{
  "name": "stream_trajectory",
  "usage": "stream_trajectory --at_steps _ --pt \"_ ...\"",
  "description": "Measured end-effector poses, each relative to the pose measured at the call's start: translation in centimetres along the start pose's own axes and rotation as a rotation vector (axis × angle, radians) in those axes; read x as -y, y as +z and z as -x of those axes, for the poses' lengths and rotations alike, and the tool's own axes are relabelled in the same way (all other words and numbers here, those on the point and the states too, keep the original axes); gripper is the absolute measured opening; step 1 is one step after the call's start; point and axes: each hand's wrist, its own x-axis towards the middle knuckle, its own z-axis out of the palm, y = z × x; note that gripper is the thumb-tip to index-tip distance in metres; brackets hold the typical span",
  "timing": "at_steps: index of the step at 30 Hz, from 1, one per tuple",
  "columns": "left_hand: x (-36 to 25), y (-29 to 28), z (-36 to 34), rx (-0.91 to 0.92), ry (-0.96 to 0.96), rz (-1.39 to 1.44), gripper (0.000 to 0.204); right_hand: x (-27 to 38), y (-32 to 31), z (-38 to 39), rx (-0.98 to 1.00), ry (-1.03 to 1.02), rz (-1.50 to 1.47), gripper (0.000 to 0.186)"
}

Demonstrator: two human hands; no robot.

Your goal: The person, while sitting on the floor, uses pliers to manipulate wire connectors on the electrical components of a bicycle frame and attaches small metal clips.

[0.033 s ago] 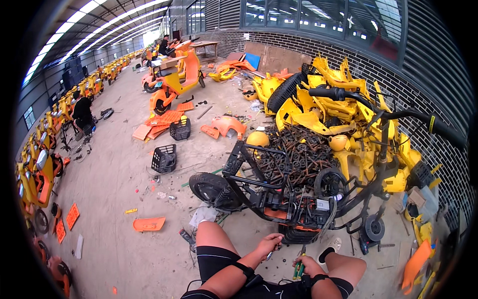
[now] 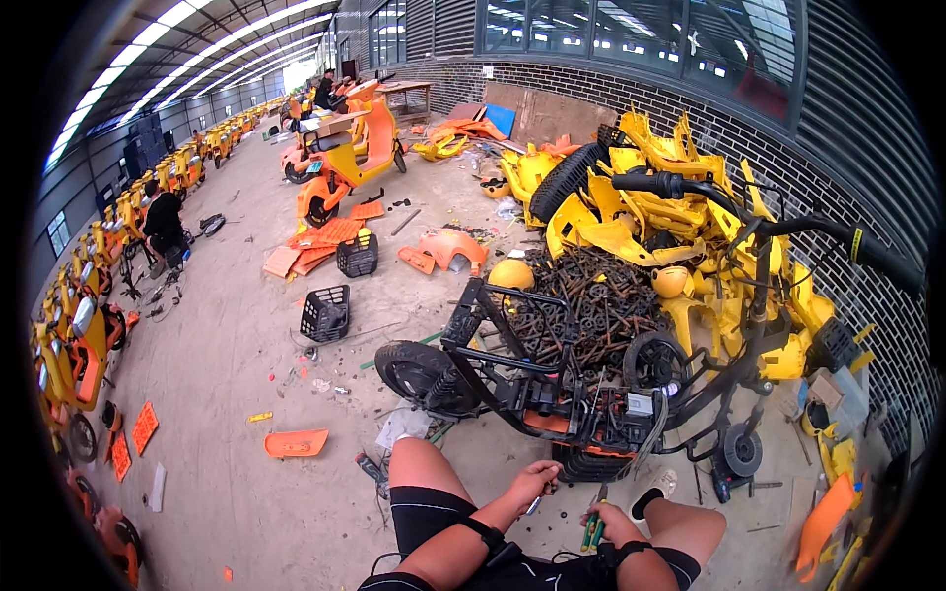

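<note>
My left hand (image 2: 535, 480) is closed, its fingers pinched together near the frame's lower edge. A small silver metal piece (image 2: 533, 505) sticks out below it; its kind is too small to tell. Around the handles of green-handled pliers (image 2: 592, 532) my right hand (image 2: 617, 526) is closed, with the dark jaws pointing away from me. In front of both hands stands a stripped black scooter frame (image 2: 503, 369), its wiring and electrical parts (image 2: 631, 419) exposed. Neither hand visibly touches the frame.
Beyond the frame lie a heap of rusty metal parts (image 2: 591, 305) and piled yellow body panels (image 2: 631, 231). A cordless drill (image 2: 724, 488) rests by the small wheel; another dark tool (image 2: 372, 471) lies left of my knee. A black basket (image 2: 325, 313) and orange panel (image 2: 296, 443) lie leftward.
</note>
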Motion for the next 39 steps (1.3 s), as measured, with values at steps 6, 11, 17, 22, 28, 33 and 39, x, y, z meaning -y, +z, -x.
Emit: stream_trajectory --at_steps 6,11,17,22,28,33,39 --pt "-1.0 -0.4 0.7 -0.078 0.002 -0.031 0.020 12.2 4.4 13.3 0.139 -0.534 0.048 0.011" --pt "-0.8 -0.8 1.2 -0.007 -0.057 -0.154 0.023 19.7 14.0 31.3 0.669 -0.693 0.747 0.022" --pt "-0.4 -4.4 3.1 -0.158 -0.009 -0.195 0.023 16.9 30.4 42.6 1.240 -1.064 1.530 0.054" --pt "0.1 -4.4 4.4 -0.080 0.001 -0.218 0.021 13.7 30.0 49.1 1.358 -1.184 1.428 0.026" --pt "1.7 -7.7 4.9 -0.218 -0.071 -0.279 0.023 13.5 15.9 37.8 0.774 -1.055 1.430 0.035" --pt "1.7 -5.8 1.7 -0.182 -0.018 -0.366 0.026 12.8 3.8 27.3 0.042 -0.609 0.843 0.029" --pt "2.6 -2.8 0.4 -0.187 -0.034 -0.436 0.023 7.6 3.4 10.8 0.069 -0.441 -0.276 0.019"
